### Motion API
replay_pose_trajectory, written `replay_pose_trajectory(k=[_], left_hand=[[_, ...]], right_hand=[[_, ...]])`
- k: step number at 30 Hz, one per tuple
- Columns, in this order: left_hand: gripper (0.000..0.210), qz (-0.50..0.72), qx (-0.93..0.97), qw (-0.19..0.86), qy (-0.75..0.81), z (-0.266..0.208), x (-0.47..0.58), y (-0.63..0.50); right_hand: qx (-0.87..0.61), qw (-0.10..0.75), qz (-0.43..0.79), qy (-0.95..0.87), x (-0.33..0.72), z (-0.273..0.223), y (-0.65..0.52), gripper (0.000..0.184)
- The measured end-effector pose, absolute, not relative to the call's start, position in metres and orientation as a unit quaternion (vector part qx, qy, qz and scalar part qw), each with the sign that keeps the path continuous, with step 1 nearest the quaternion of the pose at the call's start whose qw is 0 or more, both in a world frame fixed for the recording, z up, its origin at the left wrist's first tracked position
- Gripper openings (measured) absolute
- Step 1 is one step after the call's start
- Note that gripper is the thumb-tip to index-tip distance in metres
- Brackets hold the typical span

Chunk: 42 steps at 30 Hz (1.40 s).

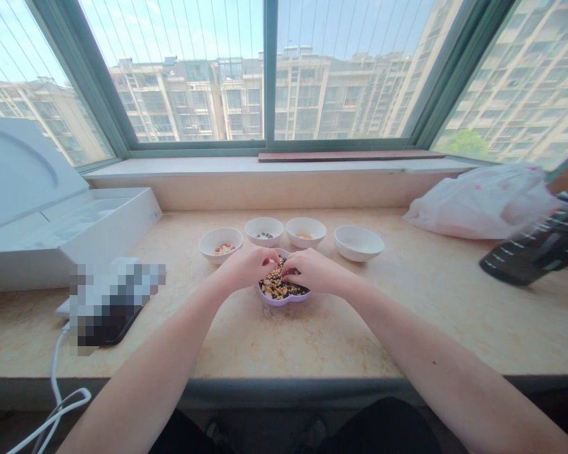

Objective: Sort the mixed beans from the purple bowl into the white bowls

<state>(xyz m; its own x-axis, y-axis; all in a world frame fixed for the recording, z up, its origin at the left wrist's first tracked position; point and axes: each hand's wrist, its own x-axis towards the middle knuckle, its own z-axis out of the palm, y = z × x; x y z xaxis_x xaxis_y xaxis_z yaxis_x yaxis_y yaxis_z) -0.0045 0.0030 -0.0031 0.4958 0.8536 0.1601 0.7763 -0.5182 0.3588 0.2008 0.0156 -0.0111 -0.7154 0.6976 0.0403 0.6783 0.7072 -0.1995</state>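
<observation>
A lilac, scalloped dish (286, 301) holds a mix of yellow, black and pale beans (277, 287). My left hand (248, 266) reaches over its left side, thumb and fingers curled together at the beans. From the other side, my right hand (315, 271) dips its bent fingers into the mix. Whatever lies between the fingertips of either hand is too small to make out. Behind stand white bowls: one with red and pale pieces (221, 241), one with a few black beans (264, 228), one with yellow grains (306, 229). A fourth white bowl (358, 239) shows nothing inside.
An open white box (108, 221) stands at the left, with a blurred-out dark device (106, 315) and a white cable (57, 378) before it. At the right are a white plastic bag (483, 202) and a dark bottle (525, 246) lying tilted. A window ledge (208, 167) runs behind.
</observation>
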Motion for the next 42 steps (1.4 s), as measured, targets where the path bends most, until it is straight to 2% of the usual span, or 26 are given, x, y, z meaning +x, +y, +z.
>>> replay_pose_trajectory(k=[14,28,33,38,42], left_hand=[[0.024,0.172,0.853,0.132,0.475,-0.003,-0.004,0.002],[0.025,0.179,0.858,0.134,0.463,-0.003,-0.008,0.003],[0.024,0.184,0.857,0.125,0.464,0.002,-0.007,0.001],[0.022,0.189,0.856,0.123,0.466,0.003,-0.006,0.000],[0.022,0.196,0.860,0.127,0.454,0.001,-0.007,0.001]], right_hand=[[-0.363,0.069,0.091,-0.925,0.200,-0.013,0.016,0.024],[-0.354,0.219,0.179,-0.892,0.202,-0.013,0.017,0.024],[-0.376,0.320,0.335,-0.802,0.207,-0.005,0.018,0.020],[-0.342,0.415,0.557,-0.632,0.212,0.003,0.022,0.030],[-0.304,0.455,0.666,-0.506,0.212,0.009,0.021,0.031]])
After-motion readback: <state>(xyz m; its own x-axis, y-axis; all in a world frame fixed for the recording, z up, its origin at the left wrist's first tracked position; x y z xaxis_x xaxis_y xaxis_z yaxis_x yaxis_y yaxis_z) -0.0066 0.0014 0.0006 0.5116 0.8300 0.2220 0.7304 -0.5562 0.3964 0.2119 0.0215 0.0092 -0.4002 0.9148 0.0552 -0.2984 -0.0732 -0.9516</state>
